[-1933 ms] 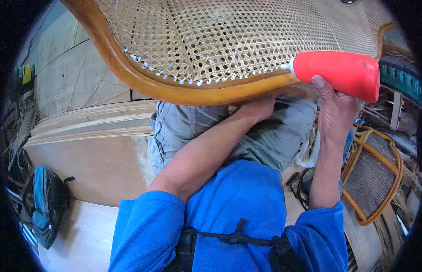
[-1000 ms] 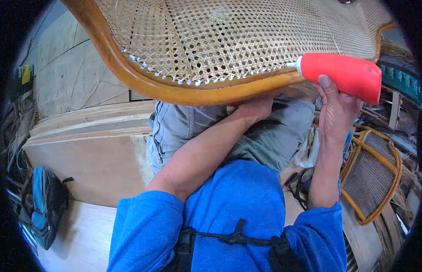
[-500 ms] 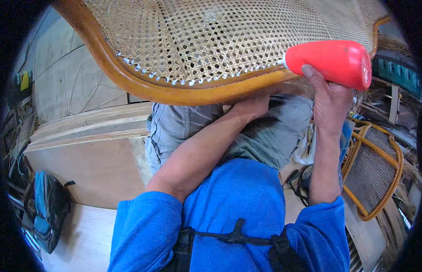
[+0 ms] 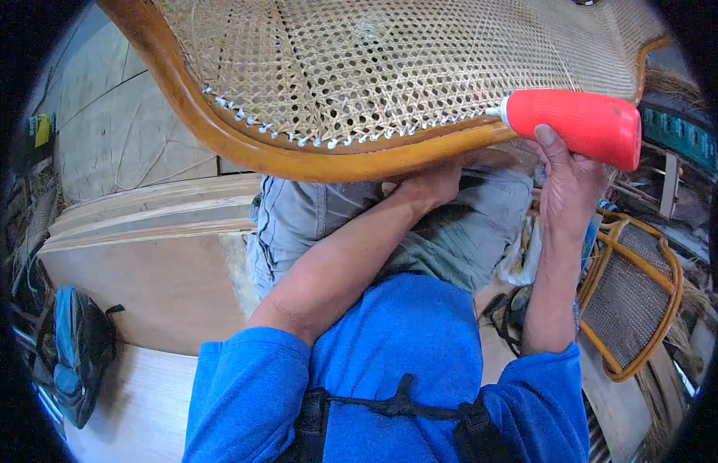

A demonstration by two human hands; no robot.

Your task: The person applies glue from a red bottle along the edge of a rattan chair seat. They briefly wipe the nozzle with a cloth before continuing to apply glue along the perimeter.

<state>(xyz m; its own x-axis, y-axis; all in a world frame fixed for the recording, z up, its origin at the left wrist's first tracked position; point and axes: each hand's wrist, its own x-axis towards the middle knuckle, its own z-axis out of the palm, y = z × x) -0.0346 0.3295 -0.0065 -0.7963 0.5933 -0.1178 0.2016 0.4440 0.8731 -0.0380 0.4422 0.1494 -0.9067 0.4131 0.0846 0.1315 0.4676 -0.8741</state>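
My right hand (image 4: 573, 179) is closed round a red glue bottle (image 4: 583, 127), tilted nearly flat with its white nozzle pointing left. The nozzle tip rests at the seam where the woven cane panel (image 4: 421, 62) meets its curved, varnished wooden frame (image 4: 359, 165). White glue dabs (image 4: 333, 143) run along that seam, thick at the left and middle, smaller near the nozzle. Beneath the frame, over my lap, is my left hand (image 4: 436, 184); the frame and shadow hide its fingers.
Stacked plywood sheets (image 4: 150, 202) lie left of my legs, with a dark and blue backpack (image 4: 79, 355) nearer. At the right leans a smaller cane panel in a wooden frame (image 4: 633, 297), close to my right forearm. A teal crate (image 4: 679, 139) and loose fibres are beyond it.
The glue bottle and my right hand have shifted right and slightly down, the nozzle moving rightward along the seam. The left hand stays under the frame.
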